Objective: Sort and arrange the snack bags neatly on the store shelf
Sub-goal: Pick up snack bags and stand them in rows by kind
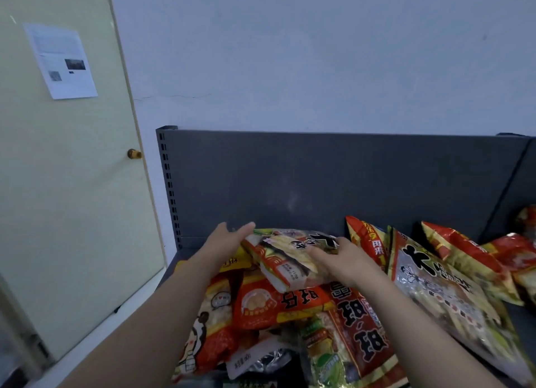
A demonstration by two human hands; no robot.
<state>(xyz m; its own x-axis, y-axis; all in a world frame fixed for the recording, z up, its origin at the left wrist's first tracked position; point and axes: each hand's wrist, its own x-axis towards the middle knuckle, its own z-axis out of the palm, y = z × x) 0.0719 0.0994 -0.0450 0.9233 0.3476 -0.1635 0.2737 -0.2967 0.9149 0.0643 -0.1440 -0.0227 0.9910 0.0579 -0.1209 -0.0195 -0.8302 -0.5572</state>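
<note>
both grips open: left grip [229, 238] straight-fingered against the far left end of the white cracker bag [290, 261], right grip [343, 258] flat on its right side. the bag sits between them atop the loose pile of snack bags [290, 303] on the shelf [290, 184]. nothing's pinched, so it could slide off that slippery heap.

Open air over the bag pile [290, 306] toward 12, up to the back panel [319, 178]. Bare shelf strip [187, 254] at 10. Leaning bags [435, 271] block 3; slotted post [169, 190] bounds 10.
</note>
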